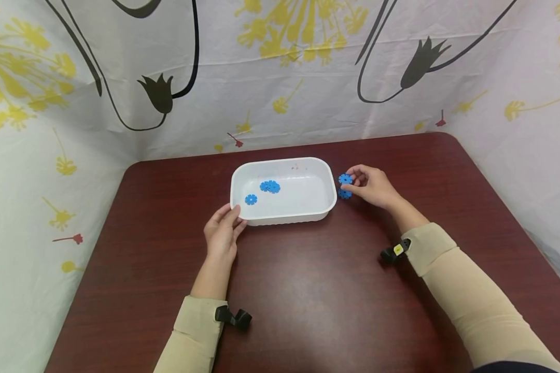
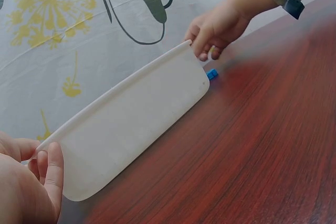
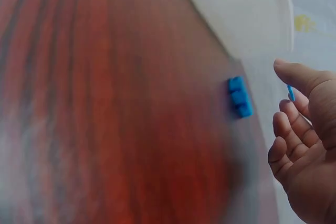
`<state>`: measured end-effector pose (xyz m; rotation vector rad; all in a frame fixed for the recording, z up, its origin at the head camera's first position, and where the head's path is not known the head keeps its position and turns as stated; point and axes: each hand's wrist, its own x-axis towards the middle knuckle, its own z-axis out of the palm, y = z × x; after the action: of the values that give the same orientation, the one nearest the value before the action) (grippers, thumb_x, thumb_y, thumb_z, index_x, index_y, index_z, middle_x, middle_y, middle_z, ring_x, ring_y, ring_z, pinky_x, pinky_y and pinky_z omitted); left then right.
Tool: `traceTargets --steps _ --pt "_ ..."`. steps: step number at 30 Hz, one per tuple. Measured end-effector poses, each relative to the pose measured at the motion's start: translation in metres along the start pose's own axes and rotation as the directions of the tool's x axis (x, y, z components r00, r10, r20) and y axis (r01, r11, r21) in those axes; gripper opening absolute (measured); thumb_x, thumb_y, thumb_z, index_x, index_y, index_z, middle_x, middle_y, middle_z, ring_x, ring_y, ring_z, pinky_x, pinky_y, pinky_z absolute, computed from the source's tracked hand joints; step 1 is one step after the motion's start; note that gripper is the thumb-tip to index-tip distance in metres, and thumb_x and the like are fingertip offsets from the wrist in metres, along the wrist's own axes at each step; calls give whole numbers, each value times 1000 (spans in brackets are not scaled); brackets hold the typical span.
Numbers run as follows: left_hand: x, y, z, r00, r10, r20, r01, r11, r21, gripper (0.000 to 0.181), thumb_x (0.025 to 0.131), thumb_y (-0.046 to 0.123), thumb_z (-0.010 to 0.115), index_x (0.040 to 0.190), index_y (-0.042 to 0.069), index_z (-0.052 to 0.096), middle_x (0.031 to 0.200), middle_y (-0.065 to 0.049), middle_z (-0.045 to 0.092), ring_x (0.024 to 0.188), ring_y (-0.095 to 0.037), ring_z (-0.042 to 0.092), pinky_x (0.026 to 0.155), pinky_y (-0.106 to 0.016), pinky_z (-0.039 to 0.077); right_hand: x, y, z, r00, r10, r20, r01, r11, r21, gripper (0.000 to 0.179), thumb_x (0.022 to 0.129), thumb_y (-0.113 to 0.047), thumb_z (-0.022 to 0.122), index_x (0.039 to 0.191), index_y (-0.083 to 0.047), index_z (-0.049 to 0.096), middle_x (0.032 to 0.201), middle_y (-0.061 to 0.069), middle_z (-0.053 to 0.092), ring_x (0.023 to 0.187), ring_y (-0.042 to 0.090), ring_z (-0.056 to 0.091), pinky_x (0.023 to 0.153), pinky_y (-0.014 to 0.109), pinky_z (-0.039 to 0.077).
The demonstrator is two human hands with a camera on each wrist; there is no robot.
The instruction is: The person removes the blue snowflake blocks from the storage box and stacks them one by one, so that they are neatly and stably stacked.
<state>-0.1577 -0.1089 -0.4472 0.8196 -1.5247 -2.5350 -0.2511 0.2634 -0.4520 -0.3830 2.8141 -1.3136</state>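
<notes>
A white plastic tray [image 1: 284, 213] sits on the table, and my left hand [image 1: 221, 233] grips its near left corner, thumb at the rim. Several blue notched discs [image 1: 270, 186] overlap inside the tray, with a single blue disc [image 1: 251, 199] lying closer to the left hand. Just past the tray's right end, my right hand [image 1: 373, 187] pinches one blue notched disc [image 1: 345, 179], seen edge-on as a thin blue strip [image 3: 291, 93] in the right wrist view. Below that hand, a small stack of blue discs [image 3: 240, 97] rests on the table beside the tray, partly overlapped in the head view.
The dark red-brown table [image 1: 280, 290] extends around the tray. A white sheet [image 1: 261, 93] with flower prints hangs behind and along both sides of the table. Black wrist cameras [image 1: 235, 318] are strapped over both tan sleeves.
</notes>
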Motion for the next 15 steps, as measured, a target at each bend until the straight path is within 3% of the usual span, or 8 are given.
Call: traceTargets --steps 6,15 --pt "0 0 0 1000 -4 0 4 1000 -4 36 93 8 74 127 1 62 103 -12 66 79 -15 64 77 -28 63 -3 13 1 999 23 38 -23 1000 -9 36 90 -21 79 116 -1 64 100 13 62 84 23 55 61 21 48" --pt "0 1 1 1000 1 0 -1 1000 4 35 94 9 73 126 1 62 108 -15 65 81 -17 64 77 -28 63 -3 16 2 996 -23 89 28 998 -55 36 88 -20 82 114 -1 65 97 13 62 86 23 56 68 21 46"
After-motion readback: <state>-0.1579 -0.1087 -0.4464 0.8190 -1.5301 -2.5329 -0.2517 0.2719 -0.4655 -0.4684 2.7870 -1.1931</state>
